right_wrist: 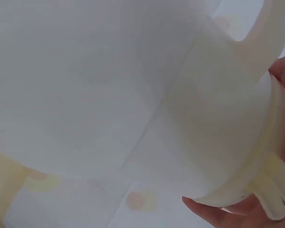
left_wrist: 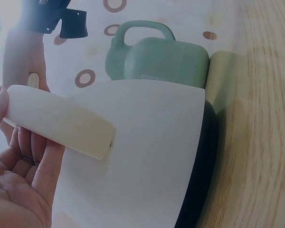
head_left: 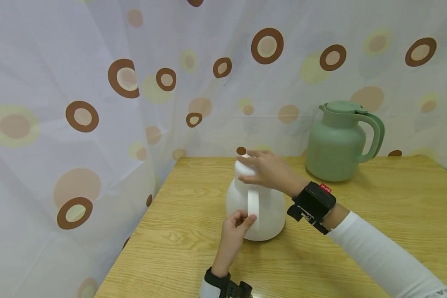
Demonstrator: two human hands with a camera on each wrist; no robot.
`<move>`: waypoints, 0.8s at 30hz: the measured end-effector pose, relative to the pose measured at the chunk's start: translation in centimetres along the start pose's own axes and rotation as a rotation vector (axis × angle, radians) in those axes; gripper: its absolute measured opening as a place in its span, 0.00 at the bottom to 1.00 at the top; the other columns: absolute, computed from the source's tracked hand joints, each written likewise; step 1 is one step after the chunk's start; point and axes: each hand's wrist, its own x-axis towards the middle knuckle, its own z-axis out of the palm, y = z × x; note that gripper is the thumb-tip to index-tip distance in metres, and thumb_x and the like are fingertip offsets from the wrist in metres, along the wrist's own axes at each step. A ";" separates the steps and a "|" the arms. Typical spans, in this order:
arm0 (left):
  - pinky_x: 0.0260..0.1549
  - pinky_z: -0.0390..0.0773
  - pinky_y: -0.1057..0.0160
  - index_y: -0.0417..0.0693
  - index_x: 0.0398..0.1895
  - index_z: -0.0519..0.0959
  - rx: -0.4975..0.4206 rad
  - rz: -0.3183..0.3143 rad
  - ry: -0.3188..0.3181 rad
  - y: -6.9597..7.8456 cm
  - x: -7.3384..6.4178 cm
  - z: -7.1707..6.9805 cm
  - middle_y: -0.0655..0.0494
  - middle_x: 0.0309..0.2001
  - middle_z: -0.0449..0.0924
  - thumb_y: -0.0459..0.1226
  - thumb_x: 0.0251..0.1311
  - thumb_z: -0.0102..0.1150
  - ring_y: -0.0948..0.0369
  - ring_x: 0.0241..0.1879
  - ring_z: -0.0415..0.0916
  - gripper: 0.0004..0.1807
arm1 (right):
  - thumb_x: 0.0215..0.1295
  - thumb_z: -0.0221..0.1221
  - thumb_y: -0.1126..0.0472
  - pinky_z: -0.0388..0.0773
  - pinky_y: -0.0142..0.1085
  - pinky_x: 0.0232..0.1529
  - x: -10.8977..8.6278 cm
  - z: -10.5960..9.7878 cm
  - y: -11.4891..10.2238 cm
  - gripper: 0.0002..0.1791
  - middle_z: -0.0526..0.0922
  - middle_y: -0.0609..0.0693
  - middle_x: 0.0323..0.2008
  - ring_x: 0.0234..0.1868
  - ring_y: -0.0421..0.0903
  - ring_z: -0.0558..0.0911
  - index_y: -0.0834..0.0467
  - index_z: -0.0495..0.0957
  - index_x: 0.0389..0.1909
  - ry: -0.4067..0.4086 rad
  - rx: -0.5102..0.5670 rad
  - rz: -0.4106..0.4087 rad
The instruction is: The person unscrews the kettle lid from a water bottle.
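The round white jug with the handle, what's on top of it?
The person's right hand holds the top of the round white jug. A white part shows past it; whatever the hand covers cannot be seen.

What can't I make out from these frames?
Inside of the white jug: head view, hidden by its opaque walls.
Part of its top: head view, covered by the right hand.
Rest of the right hand: right wrist view, cut off by the right edge.
Part of the green jug: left wrist view, behind the white jug.
Lettering on the red tag: head view, too small.
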 end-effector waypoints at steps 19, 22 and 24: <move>0.32 0.66 0.68 0.28 0.32 0.75 -0.019 0.004 0.013 0.0 -0.1 0.1 0.57 0.27 0.70 0.35 0.60 0.58 0.64 0.29 0.65 0.13 | 0.60 0.61 0.59 0.69 0.46 0.45 -2.1 -0.6 2.6 0.30 0.64 0.56 0.63 0.60 0.54 0.65 0.57 0.66 0.63 0.354 0.534 0.108; 0.32 0.66 0.68 0.28 0.32 0.75 -0.025 0.007 0.008 0.0 -0.1 0.1 0.57 0.27 0.70 0.35 0.60 0.57 0.64 0.29 0.65 0.13 | 0.63 0.58 0.62 0.70 0.46 0.46 -2.8 -0.4 3.0 0.28 0.65 0.56 0.62 0.56 0.53 0.68 0.56 0.65 0.64 0.394 0.639 0.159; 0.33 0.66 0.68 0.28 0.32 0.75 -0.026 0.011 0.008 0.0 -0.1 0.1 0.57 0.27 0.70 0.35 0.60 0.57 0.64 0.29 0.66 0.13 | 0.65 0.55 0.63 0.70 0.46 0.48 -3.2 -0.3 3.3 0.28 0.64 0.56 0.63 0.57 0.53 0.69 0.55 0.63 0.66 0.403 0.705 0.209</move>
